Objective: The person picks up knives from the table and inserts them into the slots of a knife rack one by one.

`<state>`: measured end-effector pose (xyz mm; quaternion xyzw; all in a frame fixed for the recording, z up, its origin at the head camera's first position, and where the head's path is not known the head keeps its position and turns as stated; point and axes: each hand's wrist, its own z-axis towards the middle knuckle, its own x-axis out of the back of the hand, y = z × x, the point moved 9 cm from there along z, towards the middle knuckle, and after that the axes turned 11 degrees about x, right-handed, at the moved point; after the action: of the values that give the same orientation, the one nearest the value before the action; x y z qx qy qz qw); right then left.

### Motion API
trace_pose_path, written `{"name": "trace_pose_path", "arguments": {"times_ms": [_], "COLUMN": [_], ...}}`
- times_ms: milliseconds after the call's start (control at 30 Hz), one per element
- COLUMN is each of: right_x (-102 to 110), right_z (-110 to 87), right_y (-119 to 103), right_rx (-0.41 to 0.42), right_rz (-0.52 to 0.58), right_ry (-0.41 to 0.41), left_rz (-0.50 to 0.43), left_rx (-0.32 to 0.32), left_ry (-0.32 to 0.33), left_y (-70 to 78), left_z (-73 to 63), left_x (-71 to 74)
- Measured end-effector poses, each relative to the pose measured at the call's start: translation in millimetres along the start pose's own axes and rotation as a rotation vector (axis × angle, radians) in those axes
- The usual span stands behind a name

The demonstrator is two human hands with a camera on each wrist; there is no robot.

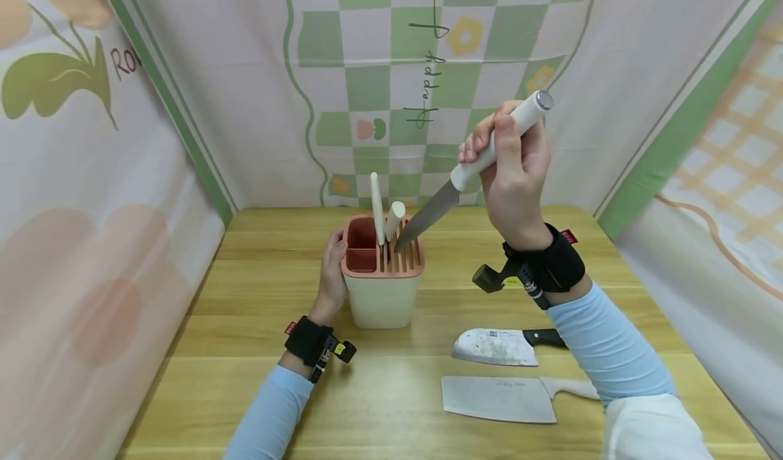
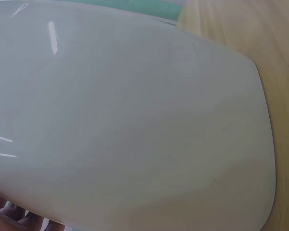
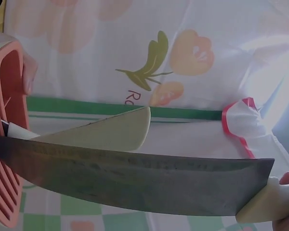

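Observation:
A cream knife holder (image 1: 382, 304) with a pink slotted top stands on the wooden table. My left hand (image 1: 332, 276) grips its left side near the rim; in the left wrist view the holder's smooth wall (image 2: 135, 120) hides most of that hand. My right hand (image 1: 516, 174) holds a kitchen knife (image 1: 431, 210) by its white handle, blade slanting down to the left. In the right wrist view the blade (image 3: 135, 178) has its tip right at the slots (image 3: 2, 192). Two pale handles, one slim (image 1: 376, 205) and one thicker (image 1: 395, 217), stick up from the slotted side.
On the table's right lie a cleaver with a black handle (image 1: 497, 346) and, nearer me, a wider cleaver with a pale handle (image 1: 498, 400). The right forearm overlaps their handle ends. Patterned cloth (image 1: 257, 107) hangs behind and at both sides of the table (image 1: 257, 310).

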<state>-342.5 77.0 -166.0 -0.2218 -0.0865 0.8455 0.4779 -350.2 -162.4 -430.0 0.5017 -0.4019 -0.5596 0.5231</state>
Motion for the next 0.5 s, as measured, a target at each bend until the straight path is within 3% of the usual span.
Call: {"name": "trace_pose_path", "arguments": {"times_ms": [200, 500], "right_x": [-11.8, -13.1], "right_z": [-4.4, -27.5], "right_y": [4.0, 25.1], "right_rx": [-0.026, -0.1], "right_rz": [-0.044, -0.183], "right_ry": [-0.106, -0.269], "left_rz": [-0.013, -0.037], "left_rx": [-0.006, -0.01], "left_ry": [0.015, -0.006], "left_y": [0.6, -0.1], "left_z": [0.4, 0.6], "left_x": [3.0, -1.3]}}
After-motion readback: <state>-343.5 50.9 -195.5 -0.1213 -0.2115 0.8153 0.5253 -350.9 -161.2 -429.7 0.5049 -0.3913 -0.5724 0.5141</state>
